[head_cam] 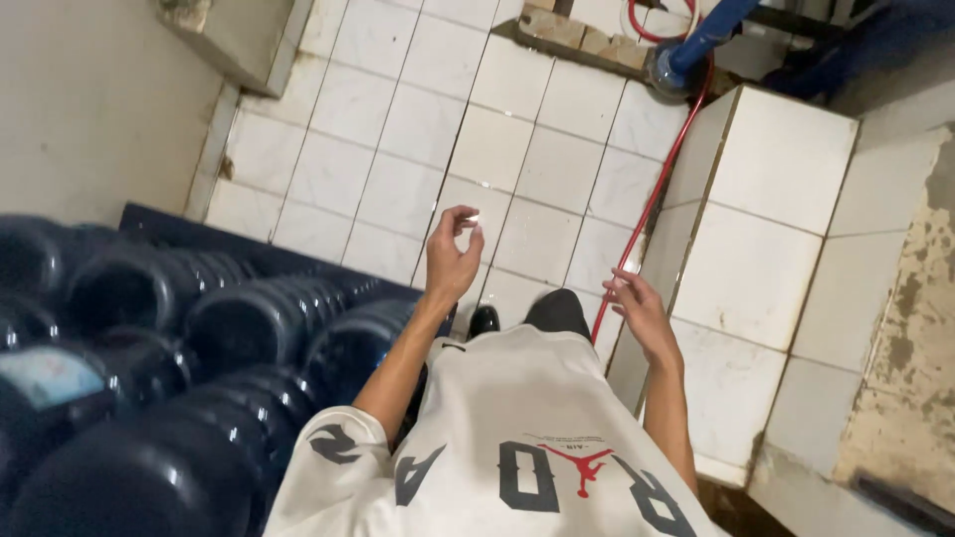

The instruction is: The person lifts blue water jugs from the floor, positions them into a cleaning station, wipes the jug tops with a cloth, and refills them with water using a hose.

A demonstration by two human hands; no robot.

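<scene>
White glazed tiles cover the floor [428,129], their grout lines dark and the surface catching small glints of light. At 9 o'clock a plain pale wall [90,109] drops to the tiles, and below it, from 8 to 7 o'clock, lie stacked dark blue water jugs [149,348], ribbed and glossy. At 3 o'clock stands a white tiled block [766,249], and past it a rough, stained plaster wall [915,298]. A thin red hose [657,189] runs from 1 o'clock, beside a blue pipe [696,45], down along the edge of that block toward the centre.

The person wears a white printed shirt [497,438]. The left hand [453,259] is raised over the tiles with thumb and forefinger pinched narrow on something small and bright, perhaps a cap or seal; too tiny to tell. The right hand [642,313] is loosely curled, fingers touching the red hose near the block's corner, though a firm grip cannot be told
</scene>
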